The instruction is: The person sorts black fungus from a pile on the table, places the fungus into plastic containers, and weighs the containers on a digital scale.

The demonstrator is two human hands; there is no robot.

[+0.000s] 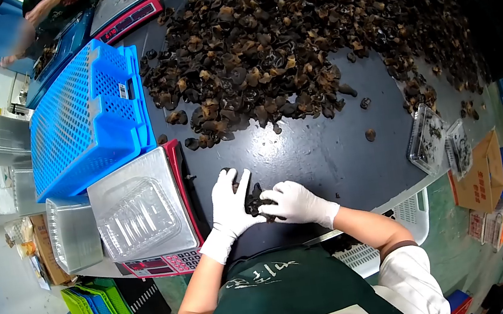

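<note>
Both my hands wear white gloves and work close together at the near edge of the dark table. My left hand (229, 206) has its fingers stretched and spread, with dark bits showing at its fingertips and between its fingers. Against its inner side lies a small clump of wood ear mushrooms (255, 202). The fingers of my right hand (293, 202) are curled onto the right side of this clump, partly hiding it. Left of my hands, a clear plastic tray (138, 216) rests on the metal plate of a red scale (174, 168).
A large heap of wood ear mushrooms (287, 43) covers the far table. Blue crates (79, 117) and stacked clear trays (74, 233) stand left. Clear containers (427, 139) lie right, near a cardboard box (482, 173). A white basket (412, 224) sits below the edge. Another person's hand (44, 7) shows top left.
</note>
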